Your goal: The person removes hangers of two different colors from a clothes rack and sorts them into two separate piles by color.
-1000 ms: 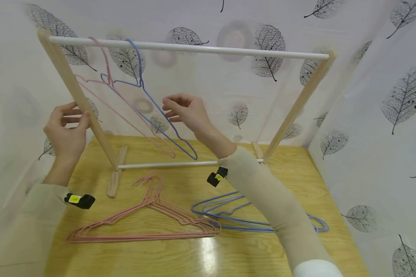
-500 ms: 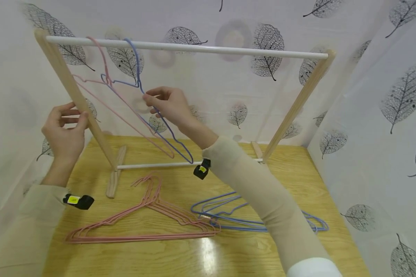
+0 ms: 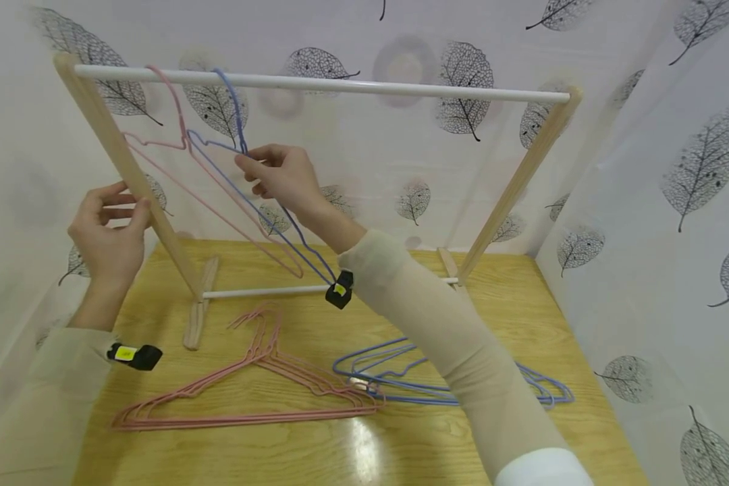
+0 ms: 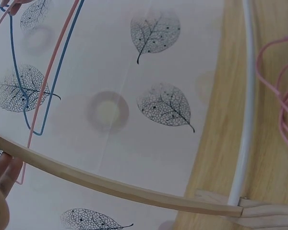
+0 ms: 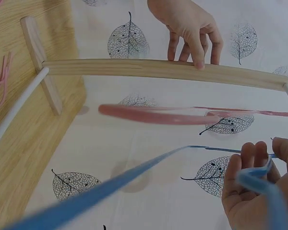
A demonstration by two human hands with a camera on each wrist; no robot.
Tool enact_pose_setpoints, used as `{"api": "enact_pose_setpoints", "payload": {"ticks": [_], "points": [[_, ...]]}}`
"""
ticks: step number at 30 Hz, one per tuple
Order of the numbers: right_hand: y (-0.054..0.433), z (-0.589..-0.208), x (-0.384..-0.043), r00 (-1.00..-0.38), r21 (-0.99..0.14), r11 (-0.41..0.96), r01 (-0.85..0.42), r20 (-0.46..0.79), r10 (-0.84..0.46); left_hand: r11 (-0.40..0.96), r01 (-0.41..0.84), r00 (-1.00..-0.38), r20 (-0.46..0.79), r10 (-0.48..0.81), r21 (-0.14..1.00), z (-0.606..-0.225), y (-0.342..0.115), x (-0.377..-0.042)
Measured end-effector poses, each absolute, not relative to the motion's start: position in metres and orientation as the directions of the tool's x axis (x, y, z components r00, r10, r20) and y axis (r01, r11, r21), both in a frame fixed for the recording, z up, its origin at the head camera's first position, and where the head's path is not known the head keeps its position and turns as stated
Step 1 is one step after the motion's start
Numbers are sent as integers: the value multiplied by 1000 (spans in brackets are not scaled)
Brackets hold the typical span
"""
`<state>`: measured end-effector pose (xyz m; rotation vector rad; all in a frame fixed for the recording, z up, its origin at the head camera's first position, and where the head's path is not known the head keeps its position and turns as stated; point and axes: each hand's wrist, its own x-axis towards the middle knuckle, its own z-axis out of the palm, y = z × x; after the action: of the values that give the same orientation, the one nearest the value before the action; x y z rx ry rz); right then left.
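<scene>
My left hand [image 3: 106, 233] holds the left wooden post [image 3: 111, 145] of a rack, with the thumb on the near face and the fingers behind. On the rack's white top rail [image 3: 352, 86] hang a pink hanger [image 3: 179, 115] and, to its right, a blue hanger [image 3: 239, 111]. My right hand [image 3: 282, 179] pinches the blue hanger's shoulder just below its hook. In the right wrist view, the blue hanger [image 5: 153, 160] runs between that hand's thumb and fingers. The left wrist view catches only part of the left hand [image 4: 5, 175].
Several pink hangers [image 3: 219, 420] lie stacked on the wooden table [image 3: 267, 459] in front of the rack. To their right lie several blue hangers [image 3: 401, 399], partly covered by my right sleeve [image 3: 437, 331]. A leaf-patterned curtain [image 3: 364, 155] stands behind.
My right hand has moved left from beside the blue hanger and taken hold of its shoulder, turning the hanger slightly. The left hand has stayed on the post.
</scene>
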<state>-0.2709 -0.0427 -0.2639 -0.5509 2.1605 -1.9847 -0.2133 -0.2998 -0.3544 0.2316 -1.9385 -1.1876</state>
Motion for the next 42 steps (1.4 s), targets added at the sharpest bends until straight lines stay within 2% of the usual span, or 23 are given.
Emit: {"api": "enact_pose_setpoints", "payload": {"ticks": [14, 28, 42], "points": [[-24, -266, -278, -929, -961, 44, -273, 251, -274, 539, 264, -643, 562, -520, 800, -355, -301, -215], [15, -264, -278, -916, -951, -68, -300, 307, -258, 550, 265, -641, 571, -513, 792, -356, -302, -218], [57, -262, -259, -895, -936, -115, -334, 353, -274, 541, 262, -645, 562, -518, 799, -357, -304, -217]]}}
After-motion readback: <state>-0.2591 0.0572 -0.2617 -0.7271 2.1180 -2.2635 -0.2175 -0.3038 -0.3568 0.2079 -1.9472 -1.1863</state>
